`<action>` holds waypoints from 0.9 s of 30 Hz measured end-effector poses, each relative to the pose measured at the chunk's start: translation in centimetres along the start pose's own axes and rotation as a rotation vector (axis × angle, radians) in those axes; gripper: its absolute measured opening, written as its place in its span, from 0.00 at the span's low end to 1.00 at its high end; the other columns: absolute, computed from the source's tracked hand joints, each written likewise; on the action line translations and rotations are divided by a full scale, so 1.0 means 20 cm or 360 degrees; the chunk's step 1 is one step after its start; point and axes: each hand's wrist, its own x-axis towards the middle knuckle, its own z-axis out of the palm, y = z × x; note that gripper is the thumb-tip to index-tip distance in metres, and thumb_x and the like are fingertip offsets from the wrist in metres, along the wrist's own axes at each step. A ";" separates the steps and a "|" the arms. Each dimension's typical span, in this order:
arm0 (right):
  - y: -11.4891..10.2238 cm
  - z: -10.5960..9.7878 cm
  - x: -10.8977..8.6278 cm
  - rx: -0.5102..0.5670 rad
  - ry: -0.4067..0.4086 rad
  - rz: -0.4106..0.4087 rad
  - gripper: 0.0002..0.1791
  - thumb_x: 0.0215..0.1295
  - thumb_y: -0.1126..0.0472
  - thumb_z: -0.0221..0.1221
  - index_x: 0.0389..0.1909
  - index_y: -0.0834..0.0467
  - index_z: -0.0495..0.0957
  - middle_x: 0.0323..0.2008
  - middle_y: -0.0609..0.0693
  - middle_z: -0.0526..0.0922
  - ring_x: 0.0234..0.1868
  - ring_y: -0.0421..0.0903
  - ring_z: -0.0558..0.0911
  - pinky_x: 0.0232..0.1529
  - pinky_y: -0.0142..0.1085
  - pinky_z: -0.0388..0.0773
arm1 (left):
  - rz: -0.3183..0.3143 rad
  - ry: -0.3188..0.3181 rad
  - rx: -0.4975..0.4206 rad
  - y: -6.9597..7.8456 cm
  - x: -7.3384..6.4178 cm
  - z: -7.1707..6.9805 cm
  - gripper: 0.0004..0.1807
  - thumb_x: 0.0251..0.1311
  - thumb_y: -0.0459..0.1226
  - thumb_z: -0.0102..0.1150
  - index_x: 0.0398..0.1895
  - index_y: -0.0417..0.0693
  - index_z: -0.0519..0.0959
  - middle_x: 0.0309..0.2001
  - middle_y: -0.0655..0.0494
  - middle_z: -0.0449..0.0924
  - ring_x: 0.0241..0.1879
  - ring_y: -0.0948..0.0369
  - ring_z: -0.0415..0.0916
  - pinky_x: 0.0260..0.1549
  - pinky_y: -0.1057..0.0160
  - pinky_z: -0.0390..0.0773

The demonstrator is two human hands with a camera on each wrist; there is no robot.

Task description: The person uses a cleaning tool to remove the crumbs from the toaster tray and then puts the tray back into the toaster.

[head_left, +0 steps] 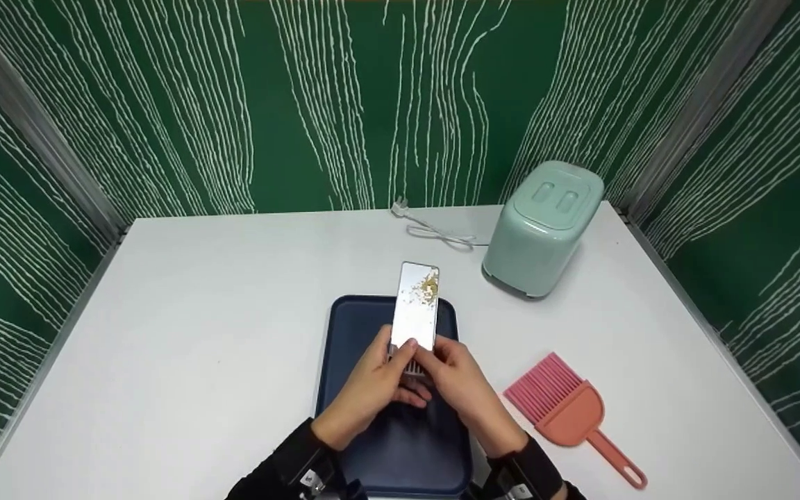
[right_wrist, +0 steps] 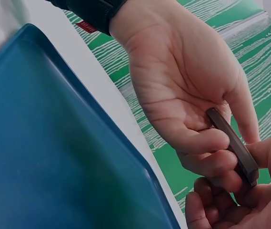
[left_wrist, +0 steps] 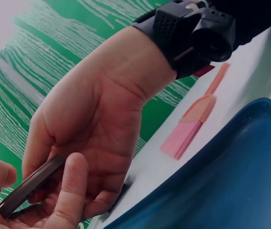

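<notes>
My left hand (head_left: 367, 380) and right hand (head_left: 464, 382) together hold the near end of a narrow metal crumb tray (head_left: 410, 319). Golden crumbs (head_left: 428, 288) lie scattered over its far part, most thickly by the right edge. Both thumbs press on top near the slatted near end, while other fingers curl beneath. In the left wrist view the crumb tray's edge (left_wrist: 30, 187) shows between the hands; the right wrist view also has the edge (right_wrist: 233, 143). Below the hands, a dark blue serving tray (head_left: 400, 458) lies on the white table.
A mint-green toaster (head_left: 542, 229) stands at the back right, its white cord and plug (head_left: 442, 235) lying to its left. Right of the serving tray rests a dustpan-shaped orange brush (head_left: 573, 413) with pink bristles. Green walls with white lines (head_left: 317, 104) enclose the table.
</notes>
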 end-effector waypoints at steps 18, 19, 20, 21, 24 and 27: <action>-0.01 0.04 -0.03 0.0056 -0.0191 -0.0046 0.21 0.87 0.59 0.50 0.63 0.73 0.76 0.52 0.62 0.89 0.47 0.39 0.87 0.50 0.30 0.83 | 0.0064 0.0004 -0.0112 0.00 -0.05 -0.05 0.19 0.86 0.41 0.46 0.69 0.39 0.61 0.37 0.44 0.88 0.23 0.58 0.88 0.25 0.63 0.87; -0.01 0.04 -0.03 0.0069 -0.0213 -0.0044 0.22 0.87 0.58 0.49 0.63 0.74 0.76 0.53 0.63 0.89 0.47 0.39 0.88 0.50 0.31 0.83 | 0.0065 0.0005 -0.0114 0.00 -0.05 -0.05 0.19 0.86 0.40 0.46 0.70 0.39 0.61 0.37 0.44 0.88 0.23 0.58 0.88 0.25 0.63 0.87; -0.02 0.04 -0.03 0.0078 -0.0235 -0.0043 0.23 0.88 0.58 0.48 0.64 0.74 0.75 0.53 0.63 0.89 0.47 0.38 0.88 0.50 0.31 0.84 | 0.0065 0.0008 -0.0113 0.00 -0.06 -0.06 0.19 0.86 0.40 0.46 0.70 0.38 0.61 0.37 0.43 0.88 0.23 0.59 0.88 0.25 0.63 0.87; -0.02 0.03 -0.03 0.0079 -0.0252 -0.0042 0.23 0.88 0.57 0.47 0.64 0.74 0.75 0.53 0.62 0.89 0.47 0.38 0.88 0.50 0.31 0.84 | 0.0066 0.0012 -0.0110 0.00 -0.06 -0.06 0.19 0.86 0.39 0.45 0.70 0.38 0.62 0.36 0.43 0.88 0.22 0.59 0.88 0.24 0.63 0.87; -0.03 0.02 -0.03 0.0040 -0.0279 -0.0032 0.24 0.88 0.56 0.47 0.61 0.74 0.77 0.47 0.57 0.89 0.44 0.38 0.86 0.47 0.30 0.84 | 0.0077 0.0018 -0.0086 0.01 -0.07 -0.07 0.18 0.86 0.38 0.45 0.69 0.36 0.62 0.36 0.39 0.88 0.22 0.59 0.87 0.24 0.63 0.87; -0.05 0.00 -0.03 0.0017 -0.0321 -0.0015 0.24 0.89 0.55 0.46 0.60 0.74 0.77 0.44 0.53 0.87 0.44 0.38 0.84 0.46 0.31 0.84 | 0.0083 0.0020 -0.0066 0.02 -0.08 -0.09 0.17 0.86 0.37 0.45 0.67 0.35 0.63 0.35 0.37 0.89 0.21 0.60 0.87 0.23 0.64 0.86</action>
